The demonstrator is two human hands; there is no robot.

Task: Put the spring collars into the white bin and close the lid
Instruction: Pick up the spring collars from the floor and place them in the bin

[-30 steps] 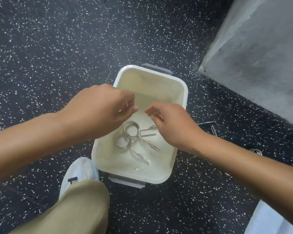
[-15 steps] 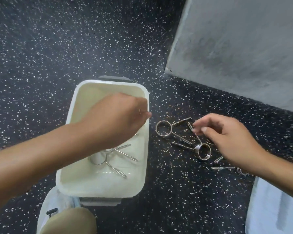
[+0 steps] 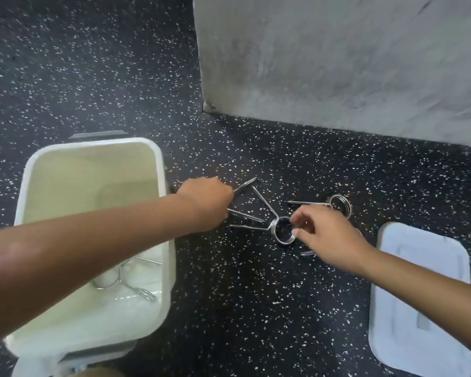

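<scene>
Right of the white bin (image 3: pixel 163 186), on the floor, my left hand (image 3: pixel 204 202) grips one spring collar's (image 3: pixel 245 214) handles while my right hand's (image 3: pixel 326 235) fingers (image 3: pixel 297 220) pinch another collar's coil (image 3: pixel 283 232); I should lift both cleanly, untangling crossed handles, before the lid (image 3: pixel 419 295)

You have a black rubber floor (image 3: pixel 256 308) flecked all over with white specks. The open plastic bin (image 3: pixel 158 159) is white with a creamy inside and a grey end handle (image 3: pixel 98 135). The flat lid (image 3: pixel 419 300) is pale bluish white, the wire spring collars (image 3: pixel 283 234) shiny silver, the wall slab (image 3: pixel 337 63) mottled grey.
</scene>
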